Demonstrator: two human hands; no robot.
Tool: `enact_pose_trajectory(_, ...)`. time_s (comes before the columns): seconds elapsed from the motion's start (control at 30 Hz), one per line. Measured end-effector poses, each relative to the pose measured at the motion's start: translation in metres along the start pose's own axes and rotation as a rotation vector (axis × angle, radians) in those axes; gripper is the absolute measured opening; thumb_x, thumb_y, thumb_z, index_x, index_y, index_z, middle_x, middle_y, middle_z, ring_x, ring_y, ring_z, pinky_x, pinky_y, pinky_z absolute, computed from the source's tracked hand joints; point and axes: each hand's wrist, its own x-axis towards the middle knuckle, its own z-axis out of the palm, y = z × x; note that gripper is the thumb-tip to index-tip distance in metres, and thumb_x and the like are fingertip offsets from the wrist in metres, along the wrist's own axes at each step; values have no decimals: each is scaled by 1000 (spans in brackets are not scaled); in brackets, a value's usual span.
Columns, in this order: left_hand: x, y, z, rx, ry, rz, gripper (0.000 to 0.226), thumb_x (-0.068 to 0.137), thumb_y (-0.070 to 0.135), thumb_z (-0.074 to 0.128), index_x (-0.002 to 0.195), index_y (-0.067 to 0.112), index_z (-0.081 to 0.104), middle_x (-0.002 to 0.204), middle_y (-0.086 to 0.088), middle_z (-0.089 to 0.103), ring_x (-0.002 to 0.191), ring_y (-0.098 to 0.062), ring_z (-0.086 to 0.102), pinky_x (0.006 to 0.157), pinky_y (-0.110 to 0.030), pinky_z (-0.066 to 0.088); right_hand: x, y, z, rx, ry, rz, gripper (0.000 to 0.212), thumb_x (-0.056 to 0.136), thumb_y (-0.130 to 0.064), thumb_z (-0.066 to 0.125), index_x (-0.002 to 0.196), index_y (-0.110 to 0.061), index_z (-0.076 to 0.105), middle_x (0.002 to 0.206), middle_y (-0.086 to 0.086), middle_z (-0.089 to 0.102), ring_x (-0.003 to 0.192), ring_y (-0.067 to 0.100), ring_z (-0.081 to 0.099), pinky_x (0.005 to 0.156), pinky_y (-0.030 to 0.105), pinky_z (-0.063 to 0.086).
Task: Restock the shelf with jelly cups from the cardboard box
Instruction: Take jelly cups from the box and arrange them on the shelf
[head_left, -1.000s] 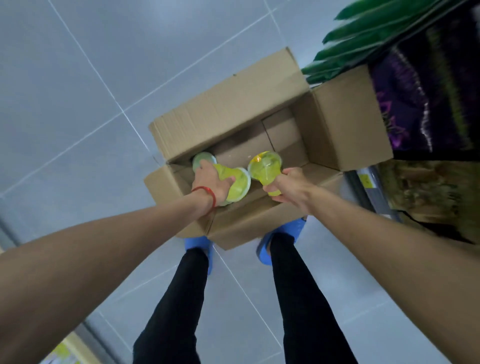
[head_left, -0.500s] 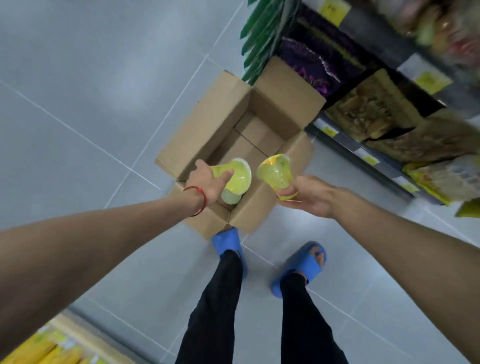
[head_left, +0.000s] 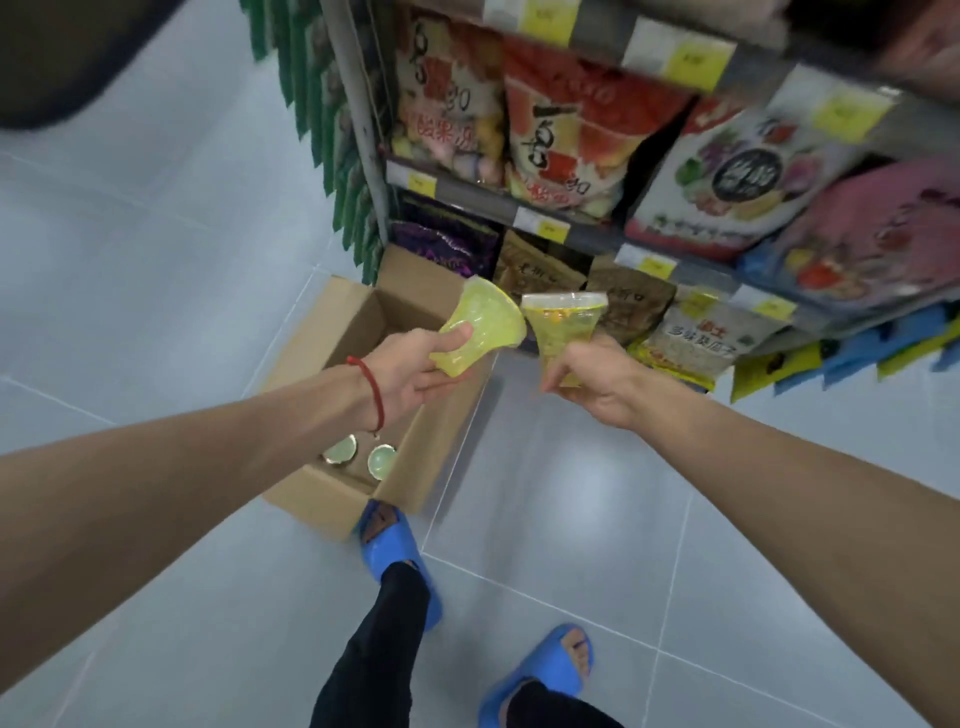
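Above cardboard box (head_left: 332, 364), flared translucent yellow-green jelly cups (head_left: 480, 332), both hands gripping

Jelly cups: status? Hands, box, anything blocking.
Left hand grips one jelly cup, right hand another. Both up facing the shelf. Two cups left in cardboard box. No obstruction visible.

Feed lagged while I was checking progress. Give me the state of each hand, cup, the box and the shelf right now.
Left hand: closed around a jelly cup, raised above the box.
Left cup: held, tilted on its side.
Right hand: closed around a second cup.
Right cup: held roughly upright, sealed.
Cardboard box: open on the floor, two cups showing inside.
Shelf: stocked with snack bags; no jelly cups seen on it.
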Motion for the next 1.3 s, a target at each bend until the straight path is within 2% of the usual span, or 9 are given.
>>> enact_pose_trajectory(0.13,-50,23,73,-106,-101,112,36,90,35,66,119,14,61,112,-6,73,104,-15,68,90,-26,52,-60,-36,-62,65,79,-131,83,32,10,71,115,3,61,108,16,69,109,33,66,87,44,62)
enact_pose_trajectory(0.23,-87,49,123,-99,-179,216,45,79,33,72,117,14,61,114,-7,72,106,-16,67,94,-27,51,-118,-70,-100,112,86,-246,48,57,22,68,97,-4,58,95,11,66,108,31,64,84,39,58)
enact_pose_trajectory(0.37,-138,86,182,-76,-282,340,47,69,22,75,113,13,62,106,-4,73,101,-15,68,93,-27,53,-179,-109,-151,109,142,-360,65,58,14,77,118,-2,57,127,12,63,124,33,57,104,46,50)
enact_pose_trajectory(0.53,-198,129,247,-39,-338,458,28,81,4,72,107,9,66,108,-10,71,105,-22,65,102,-37,50,-258,-154,-196,189,211,-499,65,70,11,78,125,-7,49,124,8,63,119,31,57,107,50,47)
enact_pose_trajectory(0.73,-270,191,305,-30,-351,612,28,84,-10,63,108,3,62,96,-12,66,92,-23,63,91,-40,54,-339,-209,-231,157,282,-684,41,76,6,80,108,-8,58,111,9,69,108,28,64,95,46,54)
enact_pose_trajectory(0.9,-323,246,326,-17,-334,750,48,79,-6,71,124,4,58,111,-11,69,105,-27,63,84,-42,57,-390,-261,-252,105,265,-813,101,68,-24,92,148,-6,33,146,5,51,127,29,57,109,57,46)
enact_pose_trajectory(1.07,-367,300,336,150,-345,952,38,83,11,75,119,14,63,114,-5,72,111,-23,65,100,-45,50,-434,-312,-261,79,327,-959,38,86,-16,82,121,-16,68,115,-3,73,106,15,66,88,34,50)
enact_pose_trajectory(1.13,-380,329,340,202,-327,1055,35,82,17,77,115,17,65,113,-2,72,110,-20,66,102,-41,48,-448,-334,-259,85,385,-1001,35,88,-15,80,121,-16,68,112,-4,73,87,7,64,67,23,45)
enact_pose_trajectory(1.3,-408,390,357,230,-353,1218,23,87,14,72,109,16,67,103,1,73,93,-11,69,76,-18,55,-466,-376,-260,97,496,-1125,50,80,-13,86,125,-17,67,113,-3,73,94,5,67,68,15,51)
